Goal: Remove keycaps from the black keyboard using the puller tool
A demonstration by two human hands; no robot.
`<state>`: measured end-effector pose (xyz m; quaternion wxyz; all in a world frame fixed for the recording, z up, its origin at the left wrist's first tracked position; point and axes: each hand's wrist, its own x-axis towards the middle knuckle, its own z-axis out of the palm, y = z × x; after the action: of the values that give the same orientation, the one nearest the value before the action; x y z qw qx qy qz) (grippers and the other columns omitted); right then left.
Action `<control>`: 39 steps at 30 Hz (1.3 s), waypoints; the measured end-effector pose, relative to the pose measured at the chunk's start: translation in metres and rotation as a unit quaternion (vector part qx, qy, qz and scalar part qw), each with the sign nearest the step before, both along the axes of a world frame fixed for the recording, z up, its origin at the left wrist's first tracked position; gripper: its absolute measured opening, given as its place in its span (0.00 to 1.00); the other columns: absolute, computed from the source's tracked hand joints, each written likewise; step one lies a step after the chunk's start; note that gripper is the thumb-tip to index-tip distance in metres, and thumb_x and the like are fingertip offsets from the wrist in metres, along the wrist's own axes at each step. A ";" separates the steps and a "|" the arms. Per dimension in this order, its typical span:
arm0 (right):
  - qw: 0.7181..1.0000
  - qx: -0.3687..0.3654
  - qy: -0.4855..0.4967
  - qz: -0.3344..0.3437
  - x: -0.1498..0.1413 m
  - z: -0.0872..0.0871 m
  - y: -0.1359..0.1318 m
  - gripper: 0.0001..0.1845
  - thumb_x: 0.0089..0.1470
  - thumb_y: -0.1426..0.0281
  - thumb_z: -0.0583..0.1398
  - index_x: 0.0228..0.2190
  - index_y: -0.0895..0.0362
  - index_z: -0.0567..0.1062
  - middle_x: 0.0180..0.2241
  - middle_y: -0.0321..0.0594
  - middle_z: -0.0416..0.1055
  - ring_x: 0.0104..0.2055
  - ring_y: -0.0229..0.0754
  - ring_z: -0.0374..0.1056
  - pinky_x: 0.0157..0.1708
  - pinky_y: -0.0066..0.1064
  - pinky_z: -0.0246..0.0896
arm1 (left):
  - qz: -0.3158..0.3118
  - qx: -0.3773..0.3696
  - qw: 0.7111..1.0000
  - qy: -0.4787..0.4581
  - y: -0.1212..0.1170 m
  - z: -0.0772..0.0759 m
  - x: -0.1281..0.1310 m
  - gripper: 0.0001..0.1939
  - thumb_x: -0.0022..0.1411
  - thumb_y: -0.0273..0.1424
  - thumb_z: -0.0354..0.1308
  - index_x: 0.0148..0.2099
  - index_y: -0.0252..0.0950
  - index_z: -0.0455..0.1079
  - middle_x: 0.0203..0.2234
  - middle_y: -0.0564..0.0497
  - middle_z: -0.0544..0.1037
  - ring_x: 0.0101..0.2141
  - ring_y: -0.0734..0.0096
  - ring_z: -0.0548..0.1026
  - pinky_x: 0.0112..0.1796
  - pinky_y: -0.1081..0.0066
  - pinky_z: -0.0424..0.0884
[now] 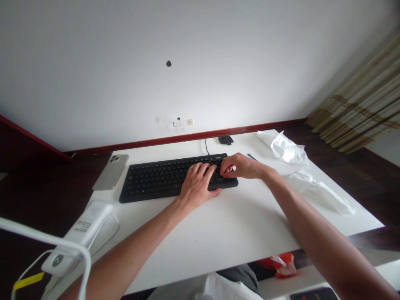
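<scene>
Head view: left hand (196, 185) and right hand (239, 166), fingers curled and empty, touching the black keyboard (150, 181)

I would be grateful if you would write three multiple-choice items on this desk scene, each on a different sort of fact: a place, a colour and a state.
1. Where does the smartphone lie relative to the keyboard?
A. To its left
B. To its right
C. On top of it

2. What colour is the tabletop?
A. Red
B. White
C. Black

3. How are the left hand and right hand placed?
A. Both are on the keyboard
B. The left hand grips the smartphone
C. Both are off the tabletop

Answers:
1. A, the smartphone lies on the tabletop beside the keyboard's left end.
2. B, its bare surface shows white in front of the keyboard.
3. A, the fingers of both hands rest on the keys.
</scene>
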<state>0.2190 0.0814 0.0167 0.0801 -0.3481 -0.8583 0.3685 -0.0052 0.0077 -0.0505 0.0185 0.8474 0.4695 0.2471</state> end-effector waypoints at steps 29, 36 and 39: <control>0.993 -0.099 -0.042 -0.046 -0.009 -0.015 0.024 0.08 0.46 0.65 0.68 0.31 0.53 0.83 0.31 0.35 0.79 0.37 0.43 0.74 0.39 0.30 0.65 | -0.069 -0.003 0.997 -0.014 -0.002 0.003 0.002 0.18 0.63 0.33 0.65 0.56 0.43 0.75 0.51 0.48 0.75 0.54 0.55 0.68 0.57 0.54 0.68; 0.954 -0.040 -0.291 -0.050 -0.042 0.009 0.035 0.16 0.40 0.64 0.72 0.35 0.53 0.82 0.39 0.41 0.80 0.41 0.51 0.74 0.35 0.35 0.64 | -0.073 0.000 0.997 -0.018 -0.002 0.001 -0.001 0.18 0.63 0.34 0.67 0.55 0.44 0.75 0.51 0.48 0.76 0.56 0.53 0.68 0.57 0.51 0.67; 0.926 -0.021 -0.371 -0.064 -0.055 0.017 0.040 0.25 0.37 0.60 0.74 0.39 0.55 0.82 0.39 0.44 0.80 0.41 0.55 0.75 0.33 0.36 0.63 | -0.066 0.000 0.998 -0.018 -0.002 0.001 -0.001 0.19 0.62 0.35 0.68 0.54 0.42 0.74 0.51 0.48 0.76 0.55 0.53 0.68 0.57 0.52 0.67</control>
<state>0.1642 0.1215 0.0340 -0.2281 -0.5158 -0.7945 0.2251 -0.0060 0.0055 -0.0498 0.0433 0.8717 0.4124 0.2610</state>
